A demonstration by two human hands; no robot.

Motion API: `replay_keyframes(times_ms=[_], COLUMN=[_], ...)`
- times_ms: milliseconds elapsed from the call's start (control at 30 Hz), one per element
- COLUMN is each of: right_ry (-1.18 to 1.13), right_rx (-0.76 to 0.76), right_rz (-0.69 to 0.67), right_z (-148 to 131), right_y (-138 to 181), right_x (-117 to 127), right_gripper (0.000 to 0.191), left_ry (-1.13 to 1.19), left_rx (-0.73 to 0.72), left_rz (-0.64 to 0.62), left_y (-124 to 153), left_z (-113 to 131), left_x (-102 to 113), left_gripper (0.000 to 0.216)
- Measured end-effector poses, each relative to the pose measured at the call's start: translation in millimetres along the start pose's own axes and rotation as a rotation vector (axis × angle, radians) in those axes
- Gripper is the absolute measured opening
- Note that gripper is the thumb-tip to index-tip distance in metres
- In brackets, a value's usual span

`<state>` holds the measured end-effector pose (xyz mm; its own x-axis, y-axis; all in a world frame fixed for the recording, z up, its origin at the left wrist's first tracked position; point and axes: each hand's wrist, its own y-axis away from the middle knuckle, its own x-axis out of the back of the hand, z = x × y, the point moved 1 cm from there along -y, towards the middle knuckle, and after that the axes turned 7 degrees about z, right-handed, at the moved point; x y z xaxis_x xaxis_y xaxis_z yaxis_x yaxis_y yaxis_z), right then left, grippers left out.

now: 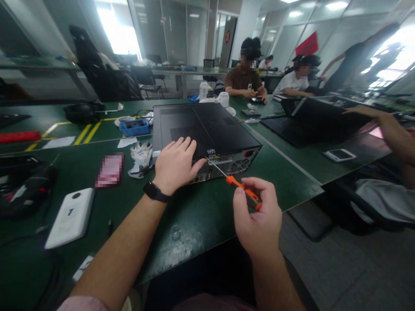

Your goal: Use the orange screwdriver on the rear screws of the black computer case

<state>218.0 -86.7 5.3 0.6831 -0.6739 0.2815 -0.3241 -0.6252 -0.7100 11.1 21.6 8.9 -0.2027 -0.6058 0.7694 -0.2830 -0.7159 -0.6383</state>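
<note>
A black desktop computer case [223, 125] lies on its side on the green table, its back panel with ports and a fan grille facing me. My left hand [177, 166] rests flat on the near left of its top, fingers stretched out and thumb at the back edge. In my right hand [259, 216] is an orange and grey screwdriver [243, 190], gripped by its handle. Its thin shaft points up and left, with the tip at the case's back edge close to my left thumb. Whether a screw sits under the tip is too small to tell.
Left of the case are white work gloves [141, 159], a blue tray [134, 126] and a white numbered device [71, 216]. To the right lie a white phone [339, 155] and an open black laptop-like panel [292, 123]. Co-workers sit across the table; another person's arm reaches in from the right.
</note>
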Motion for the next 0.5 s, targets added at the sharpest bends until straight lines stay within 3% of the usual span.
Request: replay_keyframes(times_ms=[333, 500], right_ry=[0.011, -0.008], right_rx=[0.028, -0.033], right_rz=[0.114, 0.076], right_z=[19, 29], right_y=[19, 23], right_x=[-8, -12], right_gripper=[0.018, 0.022], left_ry=[-0.013, -0.008], left_rx=[-0.001, 0.003], left_rz=[-0.006, -0.008], left_y=[-1, -1], left_z=[0, 1], left_x=[2, 2], left_gripper=[0.059, 0.060])
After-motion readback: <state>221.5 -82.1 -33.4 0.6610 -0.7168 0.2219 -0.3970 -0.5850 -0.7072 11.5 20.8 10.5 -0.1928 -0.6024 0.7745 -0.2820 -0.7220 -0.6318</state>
